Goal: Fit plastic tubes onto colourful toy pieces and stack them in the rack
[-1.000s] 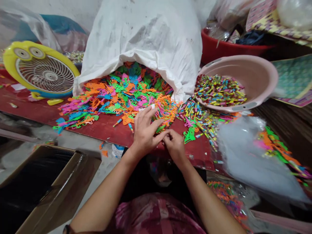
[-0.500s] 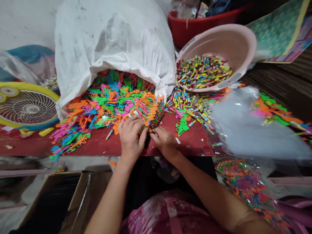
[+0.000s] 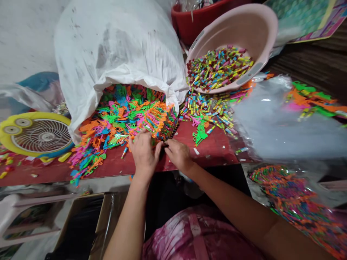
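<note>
A tight row of small coloured plastic pieces with orange tops lies on the red table, a dark beaded-looking edge along its right side. My left hand is curled round the row's near end, its thumb pointing toward my other hand. Close beside it, my right hand pinches thumb and fingertips together at the row's near right corner; what is between them is too small and dark to name. Behind the row, loose flat plastic pieces in green, orange, pink and blue spill out of a white sack.
A tilted pink basin at the back right spills short striped tubes. Yellow owl-faced fan stands left. Clear plastic bags lie right, a filled bag below them. An open cardboard box is below the table's edge.
The view has tilted, so the fan and sack sit differently in the picture. Both hands stay at the row's near end, with the right fingertips still pinched close to the left thumb.
</note>
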Motion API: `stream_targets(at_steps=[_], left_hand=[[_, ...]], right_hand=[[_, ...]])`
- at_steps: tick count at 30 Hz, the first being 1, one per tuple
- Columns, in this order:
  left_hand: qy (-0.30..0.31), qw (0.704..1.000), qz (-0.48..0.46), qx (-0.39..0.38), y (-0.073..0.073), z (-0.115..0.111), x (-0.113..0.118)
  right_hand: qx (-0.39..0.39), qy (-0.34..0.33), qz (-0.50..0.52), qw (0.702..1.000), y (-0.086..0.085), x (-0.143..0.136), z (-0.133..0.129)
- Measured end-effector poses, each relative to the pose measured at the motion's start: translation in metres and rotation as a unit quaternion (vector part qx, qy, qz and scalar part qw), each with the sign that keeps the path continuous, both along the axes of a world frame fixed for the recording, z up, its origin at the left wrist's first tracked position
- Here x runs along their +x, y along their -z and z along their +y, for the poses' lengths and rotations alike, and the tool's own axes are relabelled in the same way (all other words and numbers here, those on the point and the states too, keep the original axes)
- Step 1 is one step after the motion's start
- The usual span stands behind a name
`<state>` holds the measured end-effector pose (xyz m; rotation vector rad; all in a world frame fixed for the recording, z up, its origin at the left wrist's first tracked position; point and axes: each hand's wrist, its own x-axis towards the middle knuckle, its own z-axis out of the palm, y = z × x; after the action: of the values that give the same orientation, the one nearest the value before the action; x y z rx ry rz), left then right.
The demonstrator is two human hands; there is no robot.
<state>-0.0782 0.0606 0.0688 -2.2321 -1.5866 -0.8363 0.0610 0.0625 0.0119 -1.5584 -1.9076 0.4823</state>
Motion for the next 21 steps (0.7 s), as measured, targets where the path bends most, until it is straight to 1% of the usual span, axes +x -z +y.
stream_targets(at_steps=[4, 7, 9, 11, 12, 13, 14, 16, 18, 19, 20, 21], left_hand=[[-0.005, 1.000, 0.000, 0.014, -0.002, 0.004, -0.002], [-0.001, 0.998, -0.031, 0.055, 0.003, -0.003, -0.001], [-0.033, 0.990, -0.083, 0.109, 0.014, -0.016, 0.004], [-0.083, 0.969, -0.171, 0.158, 0.030, -0.031, 0.011], [-0.098, 0.959, -0.221, 0.147, 0.040, -0.038, 0.015], [-0.104, 0.953, -0.269, 0.092, 0.048, -0.043, 0.019], [-0.095, 0.952, -0.289, 0.042, 0.056, -0.046, 0.023], [-0.100, 0.949, -0.297, -0.037, 0.067, -0.044, 0.028], [-0.119, 0.947, -0.291, -0.074, 0.072, -0.035, 0.030], [-0.129, 0.944, -0.291, -0.083, 0.072, -0.030, 0.031], [-0.137, 0.943, -0.291, -0.090, 0.072, -0.026, 0.032], [-0.145, 0.941, -0.290, -0.095, 0.071, -0.021, 0.033]], right_hand=[[0.005, 0.008, 0.018, 1.000, 0.004, 0.003, 0.001], [0.012, 0.000, 0.044, 0.999, 0.007, 0.004, 0.004], [0.016, 0.001, 0.063, 0.998, 0.010, 0.004, 0.007], [0.032, 0.011, 0.093, 0.995, 0.014, 0.004, 0.009], [0.043, 0.021, 0.114, 0.992, 0.015, 0.004, 0.009], [0.054, 0.033, 0.140, 0.988, 0.015, 0.005, 0.010], [0.067, 0.048, 0.170, 0.982, 0.014, 0.007, 0.010], [0.101, 0.073, 0.225, 0.966, 0.005, 0.014, 0.012], [0.159, 0.077, 0.247, 0.953, -0.014, 0.024, 0.018], [0.197, 0.067, 0.239, 0.949, -0.025, 0.030, 0.023], [0.233, 0.042, 0.218, 0.947, -0.038, 0.034, 0.029], [0.261, -0.004, 0.183, 0.948, -0.049, 0.038, 0.036]])
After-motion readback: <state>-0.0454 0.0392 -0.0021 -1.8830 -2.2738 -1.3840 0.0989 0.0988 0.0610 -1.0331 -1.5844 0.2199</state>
